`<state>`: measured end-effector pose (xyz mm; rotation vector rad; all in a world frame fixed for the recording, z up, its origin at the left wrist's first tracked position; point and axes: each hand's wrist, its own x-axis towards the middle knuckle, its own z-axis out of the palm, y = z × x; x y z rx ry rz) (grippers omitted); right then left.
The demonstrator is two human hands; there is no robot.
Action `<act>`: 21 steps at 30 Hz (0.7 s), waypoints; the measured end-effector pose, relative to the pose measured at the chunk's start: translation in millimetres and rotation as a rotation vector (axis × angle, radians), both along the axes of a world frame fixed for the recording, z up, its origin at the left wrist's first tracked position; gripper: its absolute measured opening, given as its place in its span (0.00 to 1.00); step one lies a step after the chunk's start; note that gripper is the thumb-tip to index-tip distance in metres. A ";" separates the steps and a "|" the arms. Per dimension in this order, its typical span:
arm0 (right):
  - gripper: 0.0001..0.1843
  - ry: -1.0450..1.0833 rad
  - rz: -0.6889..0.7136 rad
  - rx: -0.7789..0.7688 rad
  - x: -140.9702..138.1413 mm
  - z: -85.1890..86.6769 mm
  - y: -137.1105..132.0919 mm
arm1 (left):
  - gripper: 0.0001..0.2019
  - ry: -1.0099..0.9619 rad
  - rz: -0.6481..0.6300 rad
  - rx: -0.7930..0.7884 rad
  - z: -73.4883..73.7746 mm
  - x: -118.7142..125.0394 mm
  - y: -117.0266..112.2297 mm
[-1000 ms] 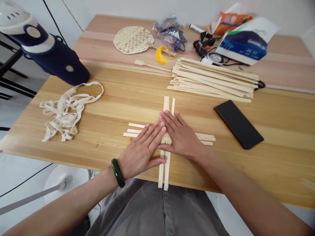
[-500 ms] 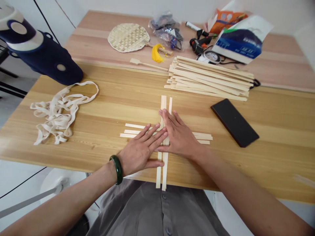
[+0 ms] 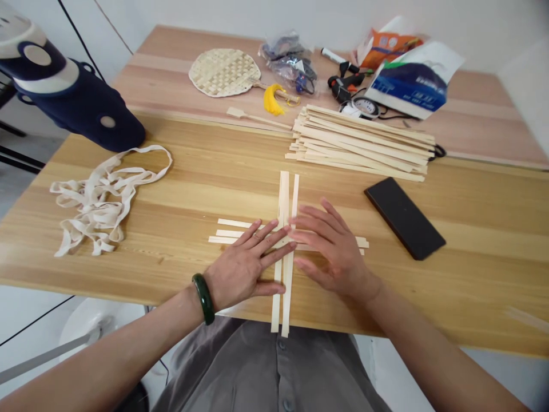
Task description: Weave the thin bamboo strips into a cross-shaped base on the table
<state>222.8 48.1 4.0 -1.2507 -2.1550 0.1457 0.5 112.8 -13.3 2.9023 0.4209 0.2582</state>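
Observation:
Flat, pale bamboo strips lie crossed on the wooden table. The lengthwise strips (image 3: 284, 197) run toward me and poke over the front edge, while the crosswise strips (image 3: 229, 233) stick out to the left and right. My left hand (image 3: 244, 260), with a green bangle at the wrist, rests flat with fingers spread over the crossing. Just right of the lengthwise strips is my right hand (image 3: 337, 249), slightly curled with fingers apart and holding nothing. It hides part of the crosswise strips' right side.
A bundle of loose strips (image 3: 364, 143) lies behind, with a black phone-like slab (image 3: 405, 217) to the right. White cloth tape (image 3: 100, 197) and a navy padded object (image 3: 94, 106) are at left. Farther back are a woven fan (image 3: 225, 71), yellow tassel (image 3: 273, 100) and glue gun (image 3: 343, 88).
My right hand has moved off the crossing to the right, and its fingers have lifted and spread. The left hand stays flat on the strips.

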 end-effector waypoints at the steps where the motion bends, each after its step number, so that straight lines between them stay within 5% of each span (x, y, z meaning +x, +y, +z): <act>1: 0.15 0.010 0.004 0.026 0.8 3.1 -9.3 | 0.39 0.002 0.002 -0.004 0.4 0.1 -0.2; 7: 0.15 -0.154 0.145 -0.046 -5.0 -4.1 -50.4 | 0.39 0.026 0.002 -0.011 2.6 0.4 -0.4; 21: 0.16 -0.138 0.152 -0.079 -4.8 -11.4 -62.6 | 0.38 0.037 -0.022 0.033 0.9 -0.6 0.9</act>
